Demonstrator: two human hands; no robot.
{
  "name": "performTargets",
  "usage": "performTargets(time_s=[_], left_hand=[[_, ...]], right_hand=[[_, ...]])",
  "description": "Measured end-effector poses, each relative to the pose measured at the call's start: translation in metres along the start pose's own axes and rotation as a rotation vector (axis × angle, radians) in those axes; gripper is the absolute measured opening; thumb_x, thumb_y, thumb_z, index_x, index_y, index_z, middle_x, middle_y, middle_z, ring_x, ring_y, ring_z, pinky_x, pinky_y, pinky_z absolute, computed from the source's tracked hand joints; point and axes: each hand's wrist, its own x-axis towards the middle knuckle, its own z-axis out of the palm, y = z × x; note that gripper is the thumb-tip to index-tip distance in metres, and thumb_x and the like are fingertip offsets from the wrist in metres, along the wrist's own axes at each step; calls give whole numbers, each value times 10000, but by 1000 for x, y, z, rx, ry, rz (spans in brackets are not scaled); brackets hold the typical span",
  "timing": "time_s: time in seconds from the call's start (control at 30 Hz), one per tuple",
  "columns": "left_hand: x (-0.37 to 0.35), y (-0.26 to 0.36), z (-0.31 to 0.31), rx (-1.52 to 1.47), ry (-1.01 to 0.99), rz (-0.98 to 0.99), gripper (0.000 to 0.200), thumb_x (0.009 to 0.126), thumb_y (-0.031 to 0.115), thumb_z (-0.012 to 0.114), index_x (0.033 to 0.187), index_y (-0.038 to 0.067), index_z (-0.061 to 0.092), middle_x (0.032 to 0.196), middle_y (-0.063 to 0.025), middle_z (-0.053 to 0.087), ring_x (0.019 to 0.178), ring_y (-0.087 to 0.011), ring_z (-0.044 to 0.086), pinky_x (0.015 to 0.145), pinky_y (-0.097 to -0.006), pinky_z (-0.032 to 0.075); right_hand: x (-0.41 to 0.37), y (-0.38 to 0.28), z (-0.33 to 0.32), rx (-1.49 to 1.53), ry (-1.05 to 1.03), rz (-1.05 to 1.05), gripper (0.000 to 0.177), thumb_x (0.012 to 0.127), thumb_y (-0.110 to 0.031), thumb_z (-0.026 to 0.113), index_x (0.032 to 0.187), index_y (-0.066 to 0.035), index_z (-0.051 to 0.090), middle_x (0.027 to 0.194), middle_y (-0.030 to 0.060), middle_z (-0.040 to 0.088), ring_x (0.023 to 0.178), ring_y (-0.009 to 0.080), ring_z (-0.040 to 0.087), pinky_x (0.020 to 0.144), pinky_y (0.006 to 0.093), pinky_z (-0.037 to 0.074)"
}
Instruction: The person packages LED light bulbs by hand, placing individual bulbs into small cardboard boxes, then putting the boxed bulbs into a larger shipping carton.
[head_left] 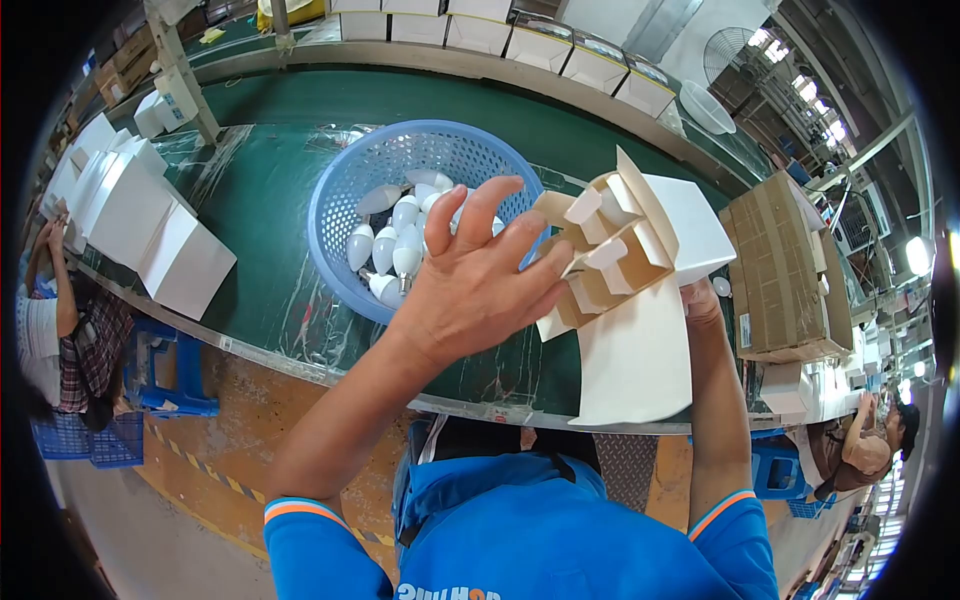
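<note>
An open white carton (635, 345) with a brown inside is tilted in front of me, its long flap hanging toward the table's front edge. Folded cardboard dividers (605, 255) split its inside into compartments. At its left edge is my left hand (485, 265), thumb and forefinger closed on the cardboard, the other fingers spread. My right hand (703, 302) supports the carton from behind on the right; the carton hides most of its fingers. Left of the carton, a blue perforated basket (335, 265) holds several white candle-shaped bulbs (407, 245), partly behind my left hand.
White cartons (150, 240) stand at the left on the green table (265, 200). A brown cardboard box (775, 275) is at the right. More boxes (540, 45) line the back ledge beside a clear bowl (707, 107). Other people (868, 450) sit on both sides.
</note>
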Motion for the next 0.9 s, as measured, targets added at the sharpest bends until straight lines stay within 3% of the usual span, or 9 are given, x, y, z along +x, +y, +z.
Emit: performTargets(time_s=[0.17, 0.23, 0.43, 0.5, 0.57, 0.77, 0.83, 0.9], left_hand=[[-9, 21, 0, -72, 37, -127, 362, 690, 275, 731, 1045, 251, 665, 1053, -27, 575, 1218, -317, 447, 1035, -518, 101], [-13, 26, 2, 2, 62, -112, 354, 704, 327, 698, 1026, 187, 651, 1005, -61, 553, 1186, -318, 473, 1044, -521, 96], [-16, 41, -1, 6, 103, -137, 289, 748, 267, 617, 1012, 154, 646, 977, -14, 545, 1165, -227, 462, 1038, -481, 132], [-17, 44, -4, 53, 102, -41, 425, 663, 242, 711, 1074, 162, 642, 1008, 18, 562, 1134, -225, 477, 1043, -491, 97], [-15, 46, -4, -14, 129, -60, 381, 677, 185, 698, 1048, 125, 641, 1012, 16, 575, 1131, -226, 482, 1025, -476, 126], [-14, 37, -5, -406, 69, -331, 296, 744, 54, 640, 1037, 93, 626, 1010, -14, 631, 1138, -283, 489, 976, -454, 188], [-12, 29, 4, -456, 102, -361, 208, 786, 98, 628, 993, 117, 640, 950, -18, 644, 1103, -281, 505, 943, -459, 224], [-10, 22, 12, -650, 105, -537, 157, 802, 117, 635, 958, 116, 655, 922, -30, 660, 1091, -269, 514, 941, -455, 233]], right_hand=[[-7, 2, 4, -47, -23, -2, 761, 426, -46, 724, 1170, -40, 567, 1040, 83, 619, 939, 219, 575, 854, 307, 451], [-9, 2, 4, -68, -28, 2, 760, 425, -47, 725, 1169, -39, 568, 1039, 82, 619, 939, 218, 574, 855, 307, 450], [-1, 8, 28, -137, -32, 6, 759, 423, -50, 729, 1166, -37, 571, 1033, 82, 620, 937, 215, 573, 856, 305, 448], [-9, 6, 24, -157, -31, 8, 758, 423, -51, 730, 1165, -37, 571, 1031, 81, 620, 937, 214, 573, 856, 305, 448], [-21, 4, 18, -175, -30, 8, 758, 422, -52, 731, 1163, -36, 572, 1029, 81, 620, 936, 213, 572, 857, 304, 447], [-26, -5, 18, -214, -24, -9, 756, 421, -55, 734, 1160, -34, 574, 1023, 80, 621, 935, 210, 571, 858, 302, 445], [-8, -4, 19, -228, -23, -12, 756, 420, -56, 735, 1159, -33, 575, 1021, 80, 621, 934, 208, 571, 858, 302, 445], [-10, -11, 10, -243, -25, -16, 756, 420, -57, 736, 1158, -33, 576, 1020, 80, 622, 933, 207, 570, 858, 301, 444]])
